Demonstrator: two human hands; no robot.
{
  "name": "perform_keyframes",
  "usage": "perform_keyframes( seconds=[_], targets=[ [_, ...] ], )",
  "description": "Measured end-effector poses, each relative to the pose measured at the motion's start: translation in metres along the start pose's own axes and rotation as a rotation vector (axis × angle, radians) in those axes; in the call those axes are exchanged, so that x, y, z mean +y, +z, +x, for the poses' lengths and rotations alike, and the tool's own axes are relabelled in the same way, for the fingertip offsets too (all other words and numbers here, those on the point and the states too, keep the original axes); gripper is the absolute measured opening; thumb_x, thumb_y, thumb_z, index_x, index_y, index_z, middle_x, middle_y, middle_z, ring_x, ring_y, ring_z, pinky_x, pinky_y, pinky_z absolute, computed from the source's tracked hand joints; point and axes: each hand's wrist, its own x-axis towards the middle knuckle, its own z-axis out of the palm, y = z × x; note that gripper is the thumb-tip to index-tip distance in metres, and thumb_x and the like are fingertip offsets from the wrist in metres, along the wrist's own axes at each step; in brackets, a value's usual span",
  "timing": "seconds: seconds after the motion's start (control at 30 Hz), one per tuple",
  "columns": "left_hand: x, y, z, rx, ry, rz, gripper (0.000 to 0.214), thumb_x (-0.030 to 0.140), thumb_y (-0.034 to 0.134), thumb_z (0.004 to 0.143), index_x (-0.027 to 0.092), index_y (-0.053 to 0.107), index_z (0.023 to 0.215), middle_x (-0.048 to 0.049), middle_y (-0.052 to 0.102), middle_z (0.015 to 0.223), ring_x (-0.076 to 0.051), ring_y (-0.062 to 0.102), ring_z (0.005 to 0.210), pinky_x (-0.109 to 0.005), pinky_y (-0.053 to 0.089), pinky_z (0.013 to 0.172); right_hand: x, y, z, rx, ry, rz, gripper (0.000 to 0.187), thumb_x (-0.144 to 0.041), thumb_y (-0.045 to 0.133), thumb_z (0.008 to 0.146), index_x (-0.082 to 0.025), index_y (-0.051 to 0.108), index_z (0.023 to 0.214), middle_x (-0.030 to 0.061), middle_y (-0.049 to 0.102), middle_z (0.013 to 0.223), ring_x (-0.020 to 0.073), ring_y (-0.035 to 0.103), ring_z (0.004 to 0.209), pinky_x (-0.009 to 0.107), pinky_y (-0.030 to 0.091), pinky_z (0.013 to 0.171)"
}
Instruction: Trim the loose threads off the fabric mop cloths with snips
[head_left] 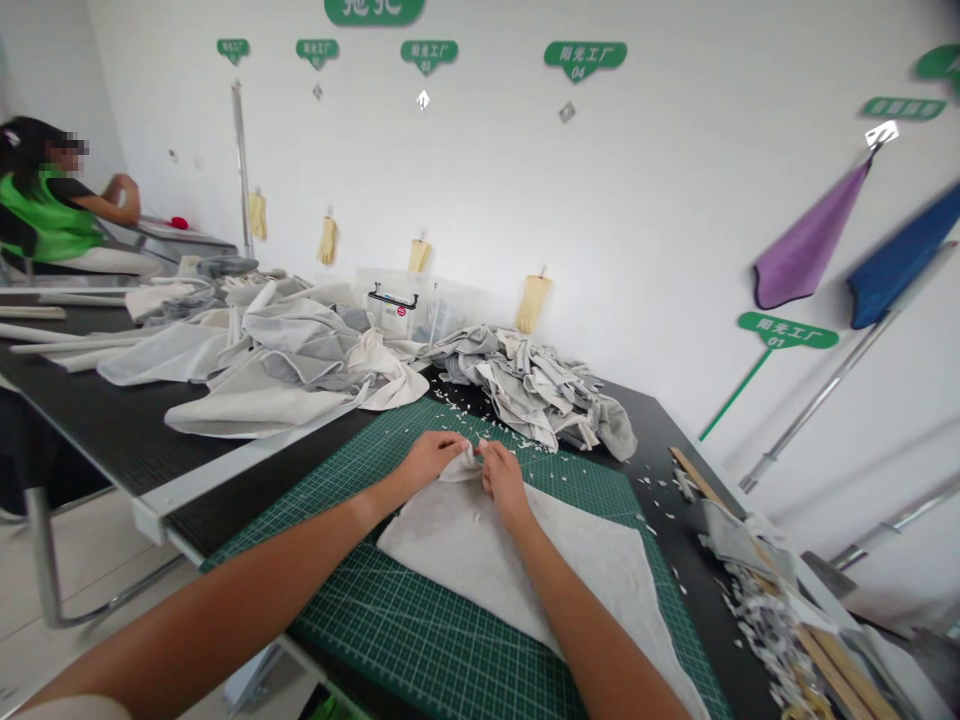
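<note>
- Left hand (pixel 427 460) and right hand (pixel 504 482): each grip pressed together, pinching a gathered fold at the far corner of a pale grey cloth (pixel 480 560); the two hands sit just beside each other.
- Cloth: lying flat and roughly triangular on a green cutting mat (pixel 360 470), its near end running toward the mat's edge, partly hidden by the right forearm.
- Cutting mat: resting on a black worktop (pixel 97 420).
- Beyond the mat: a crumpled heap of grey rags (pixel 525 385), touching the mat's far edge, with small white fabric scraps (pixel 457 400) strewn around it. A larger pile of pale cloth (pixel 285 360) lies to the left.
- Right of the mat: a wooden strip (pixel 697 480) and a mound of shredded scraps (pixel 772 630) at the worktop's edge.
- Background: a co-worker (pixel 52 210) in a green vest, working at the far left; yellow gloves (pixel 533 303) hanging on the wall.
- Possible faults: the fold may slip if either pinch loosens, since the fabric looks soft and thin. Loose scraps may cling to the cloth, being so close to it. The heap may slump onto the mat, as it sits at the edge. The cloth's near end may drag over the mat's edge if pulled.
</note>
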Motion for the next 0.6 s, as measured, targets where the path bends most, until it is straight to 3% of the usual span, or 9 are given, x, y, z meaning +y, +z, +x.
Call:
perform_keyframes(
  seconds=[0.1, 0.33, 0.47, 0.6],
  targets=[
    [0.0, 0.001, 0.0, 0.011, 0.001, -0.002, 0.036, 0.044, 0.056, 0.088, 0.015, 0.078, 0.095, -0.0065, 0.075, 0.091, -0.02, 0.065, 0.084, -0.027, 0.047, 0.075, 0.003, -0.002, 0.005, -0.041, 0.075, 0.101, 0.044, -0.063, 0.06, 0.082, -0.019, 0.059, 0.087, -0.0111, 0.031, 0.047, 0.0068, 0.022, 0.037, 0.02, 0.015, 0.035],
    [0.005, 0.002, 0.0, -0.008, -0.01, -0.126, 0.034, 0.043, 0.062, 0.085, 0.013, 0.073, 0.098, -0.0088, 0.075, 0.096, -0.02, 0.065, 0.088, -0.03, 0.048, 0.08, 0.001, -0.004, 0.004, -0.145, 0.075, 0.054, 0.042, -0.059, 0.067, 0.078, -0.018, 0.06, 0.081, -0.0103, 0.034, 0.042, 0.0058, 0.025, 0.035, 0.02, 0.013, 0.036],
    [-0.001, 0.003, 0.0, -0.036, -0.052, -0.098, 0.039, 0.046, 0.063, 0.084, 0.013, 0.068, 0.104, -0.0053, 0.071, 0.083, -0.016, 0.061, 0.072, -0.026, 0.044, 0.065, 0.001, -0.006, 0.004, -0.14, 0.091, 0.061, 0.04, -0.057, 0.067, 0.077, -0.019, 0.06, 0.086, -0.0109, 0.034, 0.043, 0.0059, 0.022, 0.035, 0.021, 0.012, 0.036],
    [-0.005, 0.003, 0.001, -0.066, -0.009, 0.028, 0.032, 0.043, 0.062, 0.084, 0.013, 0.066, 0.094, -0.0023, 0.066, 0.08, -0.014, 0.055, 0.069, -0.024, 0.04, 0.062, -0.004, -0.009, 0.007, -0.089, 0.101, 0.066, 0.038, -0.054, 0.068, 0.077, -0.019, 0.06, 0.088, -0.0114, 0.033, 0.044, 0.0058, 0.021, 0.036, 0.02, 0.012, 0.036]
  ],
)
